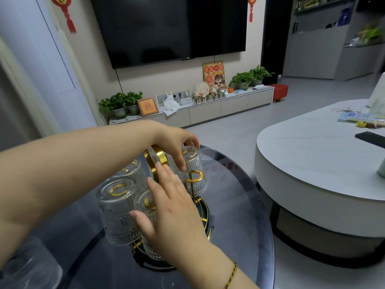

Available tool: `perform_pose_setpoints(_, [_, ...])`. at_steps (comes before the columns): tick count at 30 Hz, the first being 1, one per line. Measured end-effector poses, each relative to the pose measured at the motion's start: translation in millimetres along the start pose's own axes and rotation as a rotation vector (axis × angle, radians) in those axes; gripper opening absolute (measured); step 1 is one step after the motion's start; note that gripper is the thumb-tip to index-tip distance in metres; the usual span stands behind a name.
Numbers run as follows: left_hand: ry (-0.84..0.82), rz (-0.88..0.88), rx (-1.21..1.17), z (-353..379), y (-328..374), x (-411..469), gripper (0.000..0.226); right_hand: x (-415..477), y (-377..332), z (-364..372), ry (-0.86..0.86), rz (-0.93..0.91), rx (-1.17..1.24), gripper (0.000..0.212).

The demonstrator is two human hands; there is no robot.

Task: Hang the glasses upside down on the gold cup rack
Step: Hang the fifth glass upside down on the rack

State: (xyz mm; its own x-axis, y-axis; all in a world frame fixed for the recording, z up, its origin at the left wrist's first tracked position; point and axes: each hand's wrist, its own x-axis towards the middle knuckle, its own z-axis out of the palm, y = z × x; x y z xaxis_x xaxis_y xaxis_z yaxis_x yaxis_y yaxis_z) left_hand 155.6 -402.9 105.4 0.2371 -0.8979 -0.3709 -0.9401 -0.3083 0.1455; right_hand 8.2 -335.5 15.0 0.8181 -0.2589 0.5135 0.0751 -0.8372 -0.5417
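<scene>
On the glass counter (pixel 239 205), gold cup rack (pixel 156 161) upright, ribbed glasses hung mouth-down around it. Far-side glass (pixel 192 170) standing vertical, gripped at its upturned base by left hand (pixel 177 142), the nearer one. Right hand (pixel 173 207) open, fingers spread, against near glass (pixel 145 207); 1 empty gold hook (pixel 195 176) just right.

Ribbed clear glasses (pixel 118 207) hang upside down around the gold cup rack (pixel 156 161).

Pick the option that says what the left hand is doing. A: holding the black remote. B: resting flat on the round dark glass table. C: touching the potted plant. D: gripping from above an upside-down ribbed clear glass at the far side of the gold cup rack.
D: the left hand has its fingers curled over the base of the upside-down ribbed clear glass on the far side of the gold cup rack.
</scene>
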Motion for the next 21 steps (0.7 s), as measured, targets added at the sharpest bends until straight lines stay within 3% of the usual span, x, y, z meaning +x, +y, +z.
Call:
perform_pose_setpoints(6, [0.026, 0.018, -0.062, -1, -1, -5, 0.067, 0, 3, 3, 0.030, -0.022, -0.038, 0.062])
perform_pose_setpoints(15, [0.620, 0.058, -0.358, -14, -8, -98, 0.026, -3, -7, -1, 0.062, 0.024, -0.124, 0.059])
perform_pose_setpoints(19, [0.906, 0.095, -0.562, 17, -19, -182, 0.013, -7, -37, 4, 0.295, -0.063, -0.120, 0.038])
perform_pose_setpoints(21, [1.031, 0.085, -0.714, 47, -32, -222, 0.022, -13, -55, 21, 0.410, -0.152, -0.098, 0.027])
